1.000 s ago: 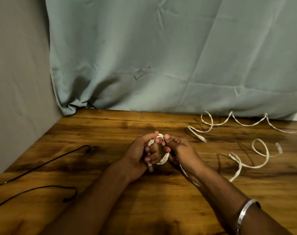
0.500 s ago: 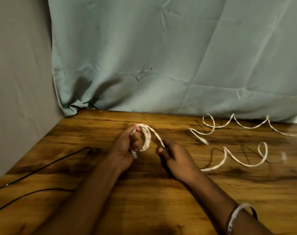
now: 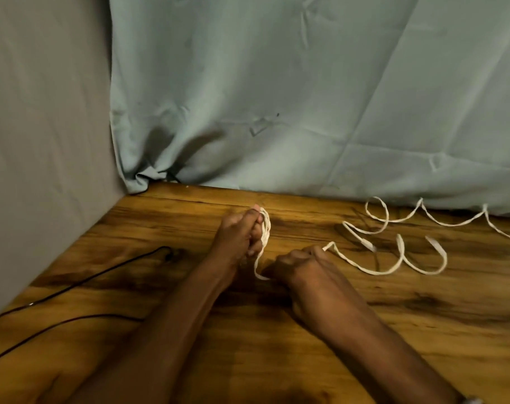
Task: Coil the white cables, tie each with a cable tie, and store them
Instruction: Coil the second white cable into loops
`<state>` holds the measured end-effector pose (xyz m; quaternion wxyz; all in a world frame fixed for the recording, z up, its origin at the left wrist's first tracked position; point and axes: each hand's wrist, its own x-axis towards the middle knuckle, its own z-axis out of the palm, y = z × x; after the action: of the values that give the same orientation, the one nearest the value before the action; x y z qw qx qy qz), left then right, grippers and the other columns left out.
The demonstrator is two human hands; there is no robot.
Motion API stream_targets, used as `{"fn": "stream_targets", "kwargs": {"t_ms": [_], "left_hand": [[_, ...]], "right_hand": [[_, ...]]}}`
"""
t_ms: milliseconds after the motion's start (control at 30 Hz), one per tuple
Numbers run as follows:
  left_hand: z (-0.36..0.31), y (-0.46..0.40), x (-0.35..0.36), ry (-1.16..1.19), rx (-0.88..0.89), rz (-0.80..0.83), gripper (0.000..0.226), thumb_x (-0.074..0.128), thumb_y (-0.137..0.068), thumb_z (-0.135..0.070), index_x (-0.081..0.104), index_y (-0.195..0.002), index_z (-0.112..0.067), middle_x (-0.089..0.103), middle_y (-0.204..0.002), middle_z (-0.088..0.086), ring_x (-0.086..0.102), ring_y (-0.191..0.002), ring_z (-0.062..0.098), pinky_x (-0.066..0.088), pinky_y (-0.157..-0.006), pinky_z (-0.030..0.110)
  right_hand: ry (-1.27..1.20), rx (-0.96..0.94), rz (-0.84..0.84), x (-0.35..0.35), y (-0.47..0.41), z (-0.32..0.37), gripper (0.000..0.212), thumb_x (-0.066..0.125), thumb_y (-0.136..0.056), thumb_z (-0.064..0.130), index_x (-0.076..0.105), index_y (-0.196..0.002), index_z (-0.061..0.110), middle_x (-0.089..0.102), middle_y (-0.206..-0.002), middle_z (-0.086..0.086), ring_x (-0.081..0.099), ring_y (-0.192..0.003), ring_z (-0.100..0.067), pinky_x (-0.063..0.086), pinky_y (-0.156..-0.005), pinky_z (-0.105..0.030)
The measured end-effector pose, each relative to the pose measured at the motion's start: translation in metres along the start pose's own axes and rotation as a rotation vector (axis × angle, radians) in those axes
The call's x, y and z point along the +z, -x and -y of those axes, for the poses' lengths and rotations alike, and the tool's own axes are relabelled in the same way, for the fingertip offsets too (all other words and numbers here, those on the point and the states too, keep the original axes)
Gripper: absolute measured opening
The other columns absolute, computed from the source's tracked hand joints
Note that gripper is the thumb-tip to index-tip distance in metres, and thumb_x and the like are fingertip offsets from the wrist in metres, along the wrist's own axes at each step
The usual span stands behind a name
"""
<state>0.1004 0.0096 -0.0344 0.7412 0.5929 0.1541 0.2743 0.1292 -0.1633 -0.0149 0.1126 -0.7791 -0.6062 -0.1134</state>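
My left hand (image 3: 238,235) grips a small coil of flat white cable (image 3: 266,228), several loops wound around its fingers above the wooden table (image 3: 277,330). From the coil the cable drops in a short slack loop to my right hand (image 3: 301,265), which holds it in a fist. Past my right hand the loose tail (image 3: 393,265) curls across the table to the right, its end lifted. A second white cable (image 3: 440,221) lies in waves along the curtain's foot at the back right.
A thin black wire (image 3: 81,282) runs over the table's left part. A grey wall (image 3: 44,141) closes the left side and a pale green curtain (image 3: 306,97) hangs behind the table.
My left hand with the coil has moved away from me and left. My right hand has slid back along the cable and lower, drawing the loose tail closer, with slack now between the hands.
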Motion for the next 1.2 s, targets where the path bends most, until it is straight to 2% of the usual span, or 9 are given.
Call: {"fn": "stream_targets", "kwargs": {"t_ms": [133,267,400,500,600,800,900,1067,1200], "left_hand": [[0.004,0.014,0.011,-0.190,0.070,0.054,0.035,0.042,-0.106,-0.030,0.052,-0.079,-0.010,0.049,-0.050,-0.001,0.045,-0.042,0.013,0.038,-0.046,0.021],[0.000,0.015,0.010,-0.203,0.135,0.028,0.037,0.041,-0.107,-0.025,0.054,-0.075,-0.012,0.058,-0.054,0.002,0.053,-0.049,0.016,0.043,-0.051,0.025],[0.012,0.013,0.006,-0.310,0.180,0.079,0.042,0.046,-0.103,-0.038,0.062,-0.072,-0.016,0.061,-0.062,0.003,0.054,-0.057,0.016,0.043,-0.058,0.029],[0.009,0.023,0.015,-0.269,0.120,0.222,0.045,0.044,-0.106,-0.034,0.062,-0.072,-0.013,0.057,-0.055,0.002,0.051,-0.044,0.013,0.037,-0.046,0.023],[0.002,0.030,0.021,-0.118,0.020,0.297,0.043,0.041,-0.105,-0.025,0.058,-0.068,-0.010,0.048,-0.046,0.004,0.035,-0.031,0.010,0.025,-0.037,0.017],[-0.006,0.035,0.024,0.115,-0.244,0.397,0.044,0.041,-0.104,-0.032,0.054,-0.064,-0.018,0.029,-0.045,-0.005,0.018,-0.032,0.003,0.010,-0.035,0.016],[-0.008,0.038,0.025,0.069,-0.266,0.424,0.041,0.041,-0.104,-0.040,0.053,-0.073,-0.016,0.028,-0.047,-0.005,0.017,-0.033,0.004,0.008,-0.039,0.020],[-0.008,0.040,0.028,0.060,-0.304,0.422,0.037,0.040,-0.104,-0.040,0.048,-0.079,-0.015,0.043,-0.043,-0.009,0.023,-0.031,-0.001,0.010,-0.037,0.017],[-0.011,0.040,0.021,-0.052,-0.291,0.516,0.046,0.043,-0.099,-0.057,0.055,-0.077,-0.018,0.031,-0.053,-0.006,0.017,-0.040,0.005,0.010,-0.043,0.022]], "right_hand": [[-0.006,-0.060,-0.045,0.010,0.000,-0.009,0.042,0.075,-0.091,0.015,0.069,-0.126,0.037,0.072,-0.113,0.014,0.059,-0.101,-0.004,0.035,-0.082,-0.028],[-0.094,-0.047,-0.167,0.009,0.004,-0.015,0.043,0.073,-0.088,0.003,0.073,-0.122,0.029,0.075,-0.103,0.010,0.067,-0.093,-0.009,0.048,-0.079,-0.032],[-0.235,-0.084,-0.344,0.005,0.003,-0.021,0.022,0.069,-0.094,0.013,0.073,-0.113,0.022,0.075,-0.106,0.008,0.070,-0.098,-0.013,0.056,-0.082,-0.039],[-0.358,-0.016,-0.437,0.002,0.002,-0.026,0.015,0.068,-0.096,0.027,0.066,-0.111,0.027,0.071,-0.103,0.012,0.067,-0.097,-0.008,0.056,-0.079,-0.039],[-0.453,0.042,-0.508,0.001,0.001,-0.036,0.014,0.077,-0.094,0.021,0.070,-0.106,0.020,0.070,-0.099,0.012,0.067,-0.093,-0.004,0.057,-0.076,-0.033],[-0.542,0.116,-0.555,0.003,-0.001,-0.043,0.015,0.081,-0.089,0.028,0.074,-0.101,0.022,0.066,-0.100,0.012,0.065,-0.088,-0.008,0.051,-0.070,-0.021],[-0.623,0.163,-0.551,0.006,-0.002,-0.043,0.011,0.083,-0.087,0.023,0.076,-0.096,0.024,0.071,-0.093,0.014,0.069,-0.089,-0.010,0.052,-0.071,-0.025],[-0.778,0.247,-0.517,0.008,-0.001,-0.043,0.011,0.082,-0.085,0.018,0.080,-0.087,0.028,0.075,-0.086,0.015,0.073,-0.089,-0.009,0.056,-0.076,-0.027],[-0.893,0.253,-0.531,0.008,-0.002,-0.042,0.010,0.082,-0.082,0.017,0.080,-0.084,0.026,0.078,-0.085,0.009,0.074,-0.087,-0.013,0.059,-0.077,-0.030]]}}
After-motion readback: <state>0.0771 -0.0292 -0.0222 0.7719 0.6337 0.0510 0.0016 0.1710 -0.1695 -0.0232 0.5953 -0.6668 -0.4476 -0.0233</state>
